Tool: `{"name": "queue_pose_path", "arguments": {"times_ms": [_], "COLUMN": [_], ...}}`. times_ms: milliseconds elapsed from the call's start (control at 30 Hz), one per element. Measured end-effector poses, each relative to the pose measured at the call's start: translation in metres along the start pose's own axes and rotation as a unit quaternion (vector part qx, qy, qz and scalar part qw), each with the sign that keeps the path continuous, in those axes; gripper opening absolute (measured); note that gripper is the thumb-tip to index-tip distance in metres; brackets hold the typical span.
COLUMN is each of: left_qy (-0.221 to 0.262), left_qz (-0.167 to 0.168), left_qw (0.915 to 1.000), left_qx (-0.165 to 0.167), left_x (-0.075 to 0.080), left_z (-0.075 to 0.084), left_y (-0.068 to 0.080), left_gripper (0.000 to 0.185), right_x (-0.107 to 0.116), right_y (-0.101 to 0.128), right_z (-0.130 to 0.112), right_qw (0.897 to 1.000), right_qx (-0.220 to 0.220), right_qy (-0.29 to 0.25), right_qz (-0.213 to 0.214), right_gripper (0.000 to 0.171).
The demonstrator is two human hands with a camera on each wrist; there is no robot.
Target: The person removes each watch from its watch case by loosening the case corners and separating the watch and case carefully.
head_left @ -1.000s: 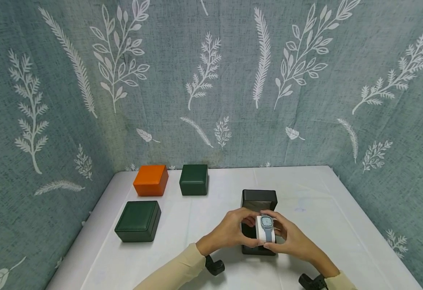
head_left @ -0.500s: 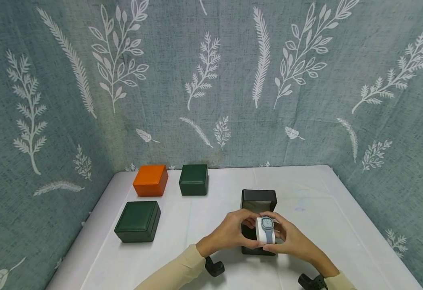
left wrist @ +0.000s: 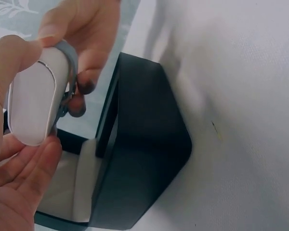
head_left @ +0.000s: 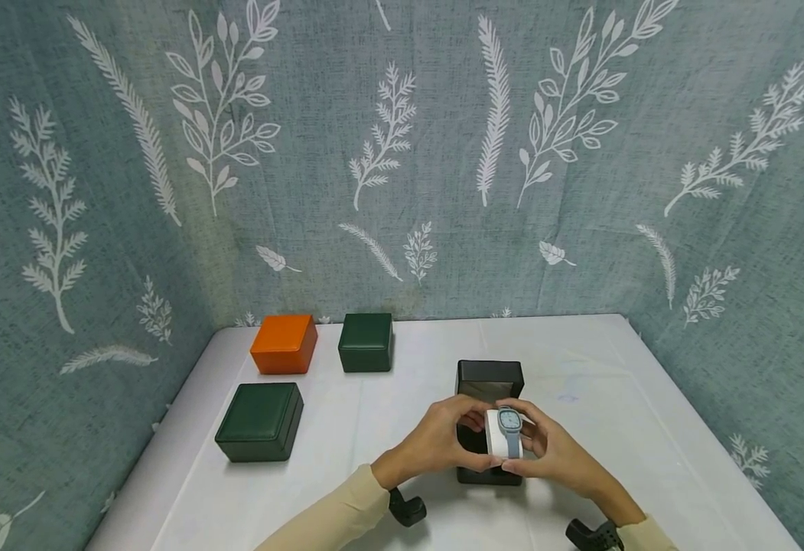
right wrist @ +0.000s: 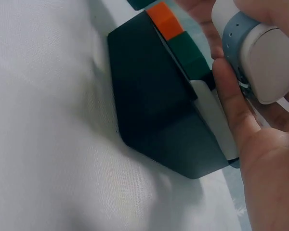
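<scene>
A blue-grey wristwatch (head_left: 510, 422) is strapped round a white cushion (head_left: 494, 438), held up between both hands over an open black watch box (head_left: 489, 373). My left hand (head_left: 437, 438) grips the cushion's left end with thumb and fingers. From the other side, my right hand (head_left: 561, 458) holds its right end, thumb low and fingers over the top. In the left wrist view the cushion's flat oval end (left wrist: 32, 106) faces the camera. The holed strap (right wrist: 233, 45) shows in the right wrist view. Hands and watch partly hide the box's inside, where a pale lining (left wrist: 86, 183) shows.
Left on the white-covered table (head_left: 367, 497) stand a closed orange box (head_left: 284, 344), a small green box (head_left: 366, 343) and a larger green box (head_left: 260, 421). A patterned curtain (head_left: 443, 291) borders the table's back and sides.
The watch and cushion have turned slightly between the hands, the dial shifting a little to the right, after dipping a bit midway. Both hands keep hold; the boxes stay put.
</scene>
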State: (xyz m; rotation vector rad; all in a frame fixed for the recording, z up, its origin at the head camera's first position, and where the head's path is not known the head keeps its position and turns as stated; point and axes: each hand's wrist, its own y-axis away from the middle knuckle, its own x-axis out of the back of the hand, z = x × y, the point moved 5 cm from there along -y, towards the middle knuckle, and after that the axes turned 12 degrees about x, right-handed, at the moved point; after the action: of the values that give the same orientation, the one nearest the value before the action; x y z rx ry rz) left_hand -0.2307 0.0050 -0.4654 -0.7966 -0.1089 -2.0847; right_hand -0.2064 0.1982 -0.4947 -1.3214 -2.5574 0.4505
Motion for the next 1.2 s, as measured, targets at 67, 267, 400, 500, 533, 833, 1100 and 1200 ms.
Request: {"name": "queue_pose_path", "arguments": {"times_ms": [67,267,400,500,533,833,1100,1200], "left_qy": [-0.003,-0.008,-0.004,0.000,0.001,0.004,0.010,0.007], "left_qz": [0.001,-0.002,-0.003,-0.007,-0.008,-0.004,-0.001,0.003], "left_qw": [1.0000,0.9999,0.9998,0.9998,0.9997,0.9997,0.9999,1.0000], "left_qx": [0.003,0.015,0.018,0.020,0.022,0.022,0.008,0.001], "left_x": [0.0009,0.0026,0.0033,0.0028,0.0025,0.0037,0.0029,0.0035], "left_z": [-0.0004,-0.0018,-0.0024,-0.0031,-0.0035,-0.0066,-0.0063,-0.0054], "left_y": [0.0002,0.0005,-0.0001,-0.0008,-0.0009,0.0012,0.0026,0.0035], "left_gripper": [0.062,0.061,0.059,0.058,0.058,0.057,0.060,0.062], "right_x": [-0.0009,-0.0037,-0.0038,-0.0035,-0.0037,-0.0042,-0.0034,-0.0035], "right_y": [0.0000,-0.0005,-0.0011,-0.0011,-0.0012,-0.0062,-0.0040,-0.0034], "right_z": [0.0001,0.0014,0.0016,0.0013,0.0010,-0.0016,-0.0018,-0.0023], "right_qw": [1.000,1.000,1.000,0.999,0.999,0.992,0.997,0.998], "right_qx": [-0.003,-0.004,0.012,0.018,0.021,0.029,-0.008,-0.013], "right_qy": [0.002,0.023,0.025,0.029,0.036,0.126,0.078,0.056], "right_qz": [0.007,0.019,0.013,0.008,0.005,-0.007,0.000,0.000], "right_gripper": [0.083,0.086,0.085,0.083,0.083,0.079,0.084,0.086]}}
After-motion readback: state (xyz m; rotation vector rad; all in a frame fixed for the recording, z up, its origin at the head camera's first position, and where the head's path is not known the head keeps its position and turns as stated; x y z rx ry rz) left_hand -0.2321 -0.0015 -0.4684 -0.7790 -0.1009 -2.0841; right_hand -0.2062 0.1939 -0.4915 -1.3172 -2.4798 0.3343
